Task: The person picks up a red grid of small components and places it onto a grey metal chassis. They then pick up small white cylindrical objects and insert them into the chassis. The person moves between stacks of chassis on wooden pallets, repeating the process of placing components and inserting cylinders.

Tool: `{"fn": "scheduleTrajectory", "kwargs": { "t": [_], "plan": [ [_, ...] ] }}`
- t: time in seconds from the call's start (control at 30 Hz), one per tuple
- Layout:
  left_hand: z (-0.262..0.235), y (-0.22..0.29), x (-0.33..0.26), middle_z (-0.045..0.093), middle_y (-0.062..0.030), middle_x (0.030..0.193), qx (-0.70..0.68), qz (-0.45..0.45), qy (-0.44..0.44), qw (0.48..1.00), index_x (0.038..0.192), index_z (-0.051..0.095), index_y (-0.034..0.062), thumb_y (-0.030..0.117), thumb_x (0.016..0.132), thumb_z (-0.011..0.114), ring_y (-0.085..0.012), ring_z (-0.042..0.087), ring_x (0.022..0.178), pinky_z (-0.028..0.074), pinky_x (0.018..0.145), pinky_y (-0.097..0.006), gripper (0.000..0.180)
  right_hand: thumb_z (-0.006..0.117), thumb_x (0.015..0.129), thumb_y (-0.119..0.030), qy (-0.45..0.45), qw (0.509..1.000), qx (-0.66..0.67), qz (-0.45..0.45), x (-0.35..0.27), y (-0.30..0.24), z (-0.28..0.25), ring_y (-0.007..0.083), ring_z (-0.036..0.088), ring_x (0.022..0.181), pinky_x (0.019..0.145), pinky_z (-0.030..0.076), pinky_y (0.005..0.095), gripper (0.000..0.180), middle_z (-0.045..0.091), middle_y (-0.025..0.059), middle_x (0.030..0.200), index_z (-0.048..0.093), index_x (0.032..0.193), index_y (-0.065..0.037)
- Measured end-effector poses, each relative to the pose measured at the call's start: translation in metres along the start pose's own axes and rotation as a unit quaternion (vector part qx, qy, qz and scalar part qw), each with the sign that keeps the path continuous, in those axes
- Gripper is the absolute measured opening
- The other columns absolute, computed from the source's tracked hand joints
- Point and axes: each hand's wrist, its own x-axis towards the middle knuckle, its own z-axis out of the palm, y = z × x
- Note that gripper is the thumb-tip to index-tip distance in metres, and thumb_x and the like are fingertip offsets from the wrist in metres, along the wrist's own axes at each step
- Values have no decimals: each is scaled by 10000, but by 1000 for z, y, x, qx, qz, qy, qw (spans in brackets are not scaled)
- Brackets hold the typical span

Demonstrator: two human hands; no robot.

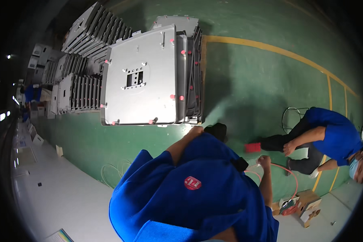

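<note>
A stack of grey metal panels (153, 92) stands upright in front of me, with red caps around its edges and a slotted opening near the middle. My left hand (196, 130) is closed at the lower right corner of the stack; its fingertips and anything in them are hidden. Out to the right, my right hand (264, 161) is closed around a thin red hose (292, 173). The hose loops away from my fist toward the boxes below. A pale bit shows beside that fist, too small to name.
More rows of grey panels (78, 94) stand at the left. A co-worker (330, 129) in blue sits on the right, near a red object (253, 147). Cardboard boxes (308, 203) lie by the white bench (76, 193). Yellow lines (266, 45) mark the green floor.
</note>
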Motion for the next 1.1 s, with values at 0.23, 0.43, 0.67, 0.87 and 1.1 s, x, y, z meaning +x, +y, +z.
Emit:
{"fn": "scheduleTrajectory", "kwargs": {
  "t": [0.23, 0.43, 0.67, 0.87, 1.1],
  "plan": [
    [17, -26, 0, 597, -114, 770, 297, -74, -74, 949, 712, 628, 104, 171, 662, 603, -217, 590, 739, 474, 627, -343, 88, 581, 555, -168, -56, 989, -89, -100, 113, -45, -24, 342, 553, 684, 619, 436, 385, 200, 563, 193, 714, 604, 703, -35],
    [36, -3, 34, 525, -61, 503, -165, -296, -53, 939, 581, 576, 49, 229, 730, 498, -145, 502, 446, 405, 487, -320, 246, 580, 570, -196, -78, 983, -122, -115, 198, -43, -97, 357, 547, 765, 676, 437, 408, 257, 564, 202, 778, 605, 777, -45],
    [-111, 122, 253, 540, -71, 606, -201, -192, 1, 961, 678, 556, 7, 165, 739, 498, -127, 485, 471, 375, 414, -256, 179, 581, 587, -221, -62, 977, -196, -48, 300, -42, -188, 334, 561, 682, 598, 429, 395, 221, 564, 199, 712, 612, 698, -33],
    [-208, 210, 388, 552, -57, 657, -491, -53, 98, 864, 809, 584, -11, 95, 772, 529, -104, 498, 560, 386, 460, -222, 125, 536, 602, -214, -90, 993, -63, -36, 371, -98, -208, 297, 554, 568, 563, 427, 377, 190, 543, 165, 579, 594, 625, -35],
    [-202, 240, 485, 578, -65, 712, -532, -163, 99, 825, 872, 585, -13, 115, 779, 530, -103, 518, 601, 412, 496, -220, 167, 464, 674, -200, -125, 968, -217, -10, 496, -8, -238, 328, 555, 604, 535, 426, 394, 211, 554, 175, 617, 586, 615, -38]
  ]
}}
